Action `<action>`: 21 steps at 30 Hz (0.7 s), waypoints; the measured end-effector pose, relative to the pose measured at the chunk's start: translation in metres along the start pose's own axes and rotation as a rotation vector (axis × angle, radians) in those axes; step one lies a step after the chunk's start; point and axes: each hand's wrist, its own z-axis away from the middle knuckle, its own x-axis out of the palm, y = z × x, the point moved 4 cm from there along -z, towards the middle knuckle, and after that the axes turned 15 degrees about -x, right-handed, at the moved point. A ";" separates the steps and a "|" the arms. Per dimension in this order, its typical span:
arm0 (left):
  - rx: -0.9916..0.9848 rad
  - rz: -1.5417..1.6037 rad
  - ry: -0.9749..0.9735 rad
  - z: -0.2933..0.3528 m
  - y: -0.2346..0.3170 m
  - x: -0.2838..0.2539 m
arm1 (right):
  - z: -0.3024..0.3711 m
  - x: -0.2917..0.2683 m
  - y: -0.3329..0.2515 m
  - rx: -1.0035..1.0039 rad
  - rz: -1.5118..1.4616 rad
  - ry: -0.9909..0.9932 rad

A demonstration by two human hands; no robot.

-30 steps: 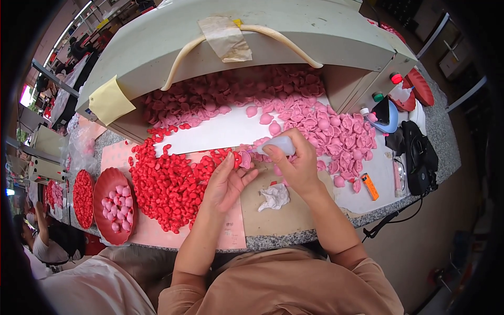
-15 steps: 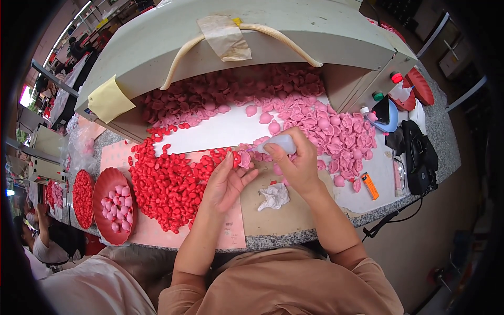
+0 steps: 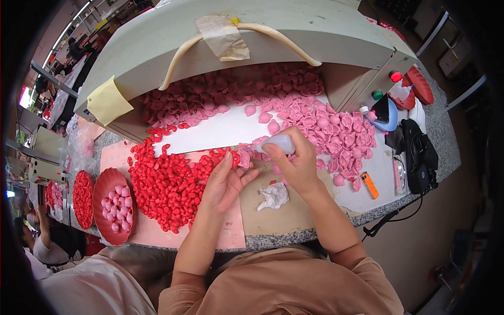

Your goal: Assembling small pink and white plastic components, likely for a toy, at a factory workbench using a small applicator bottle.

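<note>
the left hand (image 3: pixel 227 181) lies palm up at the edge of the red heap (image 3: pixel 168 184), its fingers closed lightly on one pink petal (image 3: pixel 243 157) pinched at the tips. the right hand (image 3: pixel 296 165) is wrapped around a small pale squeeze bottle (image 3: pixel 278 143), the nozzle pointing left and meeting the petal, so the two hands touch over the seam between the red heap and the white sheet (image 3: pixel 215 131).

against the pictures from a second ago almost nothing has shifted: both hands sit in the same spot, the bottle at the same tilt, the petal in the same pinch. i would judge that whatever the bottle gives is being put on this one petal right now, and the piece has not been set down or swapped.

around them: a wide pink heap (image 3: pixel 325 126) spreads to the right and back under the pale hood (image 3: pixel 294 31), with a taped hose (image 3: pixel 247 29) arching over its top. a crumpled white tissue (image 3: pixel 274 195) lies on the brown card (image 3: pixel 283 215) just below the right hand. an orange lighter (image 3: pixel 369 185) sits well to the right, near a black bag (image 3: pixel 420 157). on the left a red dish (image 3: pixel 113 205) holds a few pink pieces, and another person (image 3: pixel 37 247) sits beyond it.
</note>
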 end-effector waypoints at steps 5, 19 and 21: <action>0.019 0.017 0.006 0.002 0.001 0.002 | 0.000 0.000 0.001 -0.004 -0.049 0.036; 0.033 0.015 -0.025 0.001 0.002 -0.001 | -0.001 0.000 -0.006 -0.056 0.043 -0.008; 0.044 0.006 -0.008 0.002 0.003 0.001 | -0.002 0.000 -0.006 -0.091 0.057 0.002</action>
